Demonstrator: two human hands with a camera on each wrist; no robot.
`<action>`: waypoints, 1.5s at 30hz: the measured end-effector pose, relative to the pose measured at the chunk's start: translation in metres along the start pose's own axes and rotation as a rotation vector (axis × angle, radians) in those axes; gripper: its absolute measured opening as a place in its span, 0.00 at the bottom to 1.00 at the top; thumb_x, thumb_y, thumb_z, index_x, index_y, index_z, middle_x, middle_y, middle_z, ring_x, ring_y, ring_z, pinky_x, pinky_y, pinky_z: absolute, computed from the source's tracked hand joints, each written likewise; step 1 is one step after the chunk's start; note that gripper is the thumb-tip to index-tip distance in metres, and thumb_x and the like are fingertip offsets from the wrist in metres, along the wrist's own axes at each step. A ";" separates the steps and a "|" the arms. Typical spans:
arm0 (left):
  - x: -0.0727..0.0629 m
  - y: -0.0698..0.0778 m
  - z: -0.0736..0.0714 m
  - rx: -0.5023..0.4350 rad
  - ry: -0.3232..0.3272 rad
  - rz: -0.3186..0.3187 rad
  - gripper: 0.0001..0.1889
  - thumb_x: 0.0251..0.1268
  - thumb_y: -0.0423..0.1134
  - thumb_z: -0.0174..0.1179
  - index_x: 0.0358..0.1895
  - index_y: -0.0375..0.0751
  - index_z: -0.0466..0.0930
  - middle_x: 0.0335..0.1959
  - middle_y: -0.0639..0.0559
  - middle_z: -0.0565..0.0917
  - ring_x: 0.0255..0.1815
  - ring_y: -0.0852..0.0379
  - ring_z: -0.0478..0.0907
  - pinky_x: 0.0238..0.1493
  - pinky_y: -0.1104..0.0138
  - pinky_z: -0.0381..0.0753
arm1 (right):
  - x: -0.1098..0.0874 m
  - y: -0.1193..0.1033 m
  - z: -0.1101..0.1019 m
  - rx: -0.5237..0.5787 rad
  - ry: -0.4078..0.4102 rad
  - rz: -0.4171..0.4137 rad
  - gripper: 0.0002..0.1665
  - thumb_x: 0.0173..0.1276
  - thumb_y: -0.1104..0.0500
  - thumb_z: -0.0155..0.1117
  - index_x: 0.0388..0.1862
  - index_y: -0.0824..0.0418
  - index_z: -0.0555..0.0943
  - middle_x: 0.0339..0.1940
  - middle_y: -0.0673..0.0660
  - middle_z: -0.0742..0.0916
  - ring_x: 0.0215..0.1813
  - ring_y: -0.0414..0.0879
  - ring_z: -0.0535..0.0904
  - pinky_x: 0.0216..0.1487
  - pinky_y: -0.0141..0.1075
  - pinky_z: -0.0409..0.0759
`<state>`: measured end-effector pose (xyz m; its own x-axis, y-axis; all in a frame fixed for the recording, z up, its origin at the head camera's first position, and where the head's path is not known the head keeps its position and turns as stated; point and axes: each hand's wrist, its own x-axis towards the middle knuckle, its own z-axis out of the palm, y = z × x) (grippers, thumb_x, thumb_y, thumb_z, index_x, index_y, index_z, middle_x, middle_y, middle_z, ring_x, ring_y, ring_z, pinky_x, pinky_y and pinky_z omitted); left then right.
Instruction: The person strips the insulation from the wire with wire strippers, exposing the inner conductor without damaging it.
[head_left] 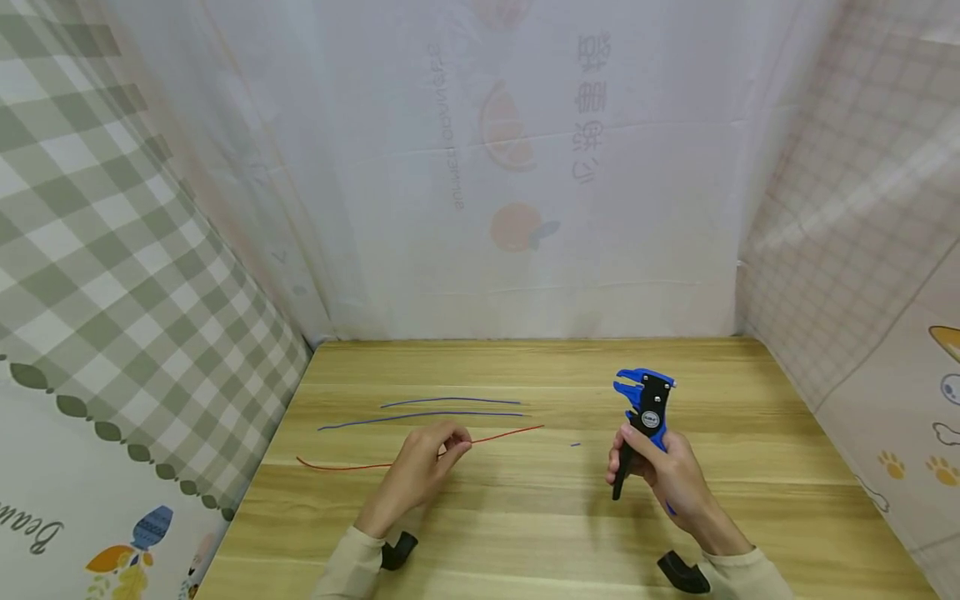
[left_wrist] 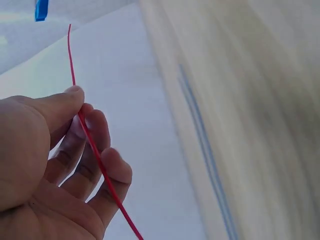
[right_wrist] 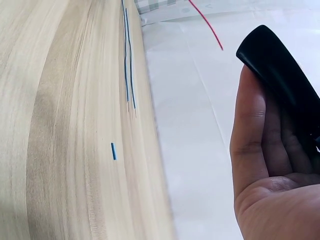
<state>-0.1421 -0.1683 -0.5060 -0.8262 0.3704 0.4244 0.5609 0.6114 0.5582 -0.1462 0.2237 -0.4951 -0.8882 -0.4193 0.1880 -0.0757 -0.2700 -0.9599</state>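
Between thumb and fingertips, my left hand pinches a thin red wire. One end of the wire points right, towards the tool; the other trails left past the wrist. In the left wrist view the red wire runs across the curled fingers. My right hand grips a blue and black wire stripper by its handles, its head upward and the blue jaws facing left, apart from the wire. A black handle of it fills the right side of the right wrist view.
Two blue wires lie side by side on the wooden table, beyond my left hand; bare strands show at their right ends. A short blue piece of insulation lies between the hands. Printed cloth curtains border the table.
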 end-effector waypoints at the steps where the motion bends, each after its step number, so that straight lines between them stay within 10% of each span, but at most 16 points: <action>1: 0.001 0.002 -0.002 0.004 0.012 0.002 0.02 0.78 0.30 0.71 0.44 0.41 0.88 0.38 0.52 0.90 0.38 0.63 0.83 0.37 0.72 0.82 | 0.000 0.000 0.000 -0.002 -0.005 -0.005 0.18 0.97 0.63 0.41 0.49 0.70 0.78 0.37 0.52 0.92 0.38 0.46 0.94 0.46 0.45 0.96; 26: 0.029 0.033 -0.037 0.065 0.249 0.112 0.03 0.76 0.27 0.71 0.44 0.38 0.88 0.43 0.51 0.87 0.40 0.61 0.84 0.41 0.70 0.87 | -0.001 -0.010 0.018 -0.142 -0.140 0.012 0.21 0.96 0.65 0.39 0.48 0.79 0.77 0.37 0.50 0.91 0.38 0.48 0.93 0.46 0.47 0.95; 45: 0.031 0.055 -0.052 0.111 0.303 0.219 0.07 0.74 0.26 0.74 0.46 0.41 0.91 0.42 0.51 0.88 0.33 0.61 0.81 0.35 0.77 0.78 | -0.002 -0.021 0.034 -0.118 -0.293 -0.028 0.20 0.94 0.69 0.33 0.52 0.78 0.75 0.38 0.62 0.89 0.41 0.54 0.95 0.46 0.49 0.95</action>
<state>-0.1343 -0.1592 -0.4248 -0.6253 0.2871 0.7257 0.6991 0.6192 0.3574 -0.1274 0.2008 -0.4684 -0.7181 -0.6494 0.2501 -0.1654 -0.1899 -0.9678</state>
